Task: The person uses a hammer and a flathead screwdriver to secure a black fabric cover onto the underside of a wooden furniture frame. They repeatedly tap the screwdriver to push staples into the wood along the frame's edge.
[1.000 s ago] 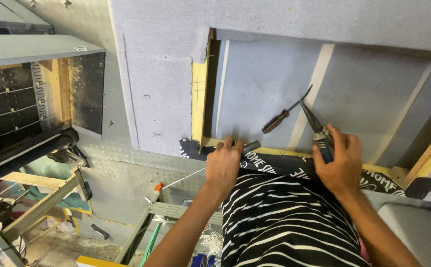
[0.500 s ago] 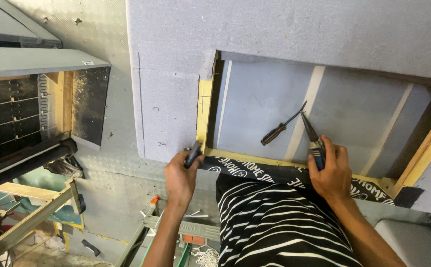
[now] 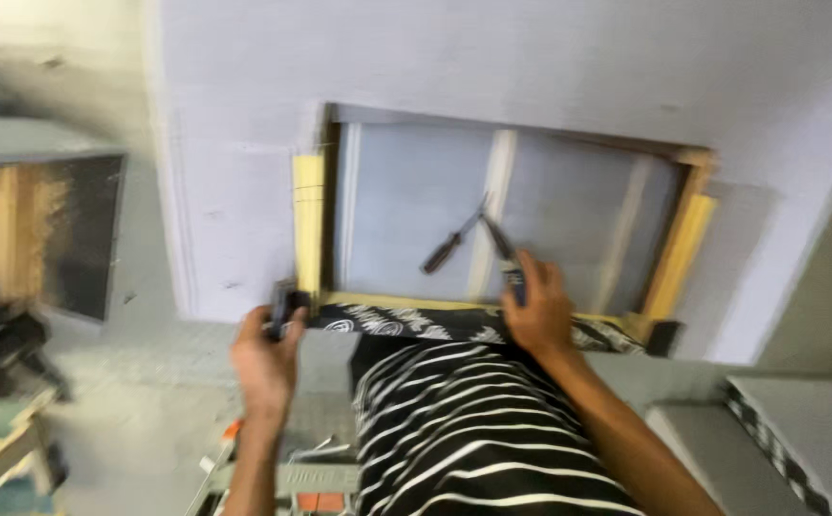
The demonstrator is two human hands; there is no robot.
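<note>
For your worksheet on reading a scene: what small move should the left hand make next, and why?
Probably bring the dark tool in the left hand onto the frame corner: it already sits there, while the right hand holds pliers by the screwdriver.

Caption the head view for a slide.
Left hand grips a dark tool at the wooden frame; right hand holds pliers beside a screwdriver.
</note>
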